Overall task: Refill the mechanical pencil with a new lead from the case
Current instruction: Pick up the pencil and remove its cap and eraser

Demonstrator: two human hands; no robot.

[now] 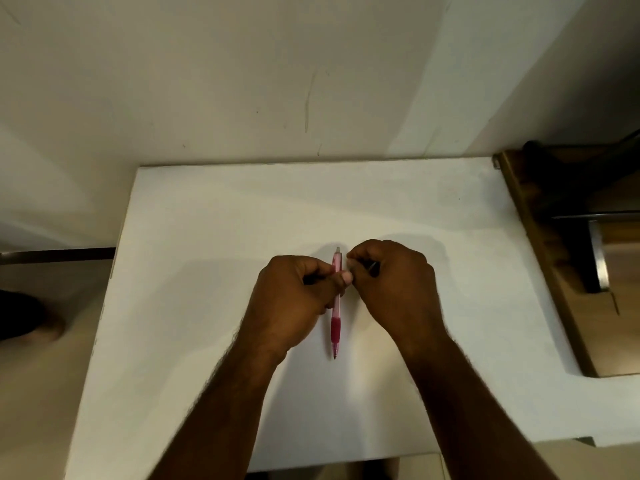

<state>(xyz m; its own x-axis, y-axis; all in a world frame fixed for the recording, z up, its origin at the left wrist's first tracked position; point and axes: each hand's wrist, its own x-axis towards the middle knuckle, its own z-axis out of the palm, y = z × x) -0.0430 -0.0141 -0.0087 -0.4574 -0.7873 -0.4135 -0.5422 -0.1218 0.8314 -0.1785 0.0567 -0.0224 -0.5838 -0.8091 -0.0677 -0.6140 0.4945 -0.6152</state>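
A pink mechanical pencil point(336, 323) lies on the white table point(207, 237), its tip pointing toward me and its cap end away. My left hand point(294, 296) and my right hand point(394, 282) meet just above its upper half, both with fingers curled. A small dark object, seemingly the lead case point(373, 266), shows in bits inside both fists; most of it is hidden. My left thumb overlaps the pencil barrel. I cannot tell whether the case is open.
The table's far edge meets a pale wall. A wooden piece of furniture point(540, 258) with a metal bar stands close on the right. On the floor to the left a foot point(34, 323) shows.
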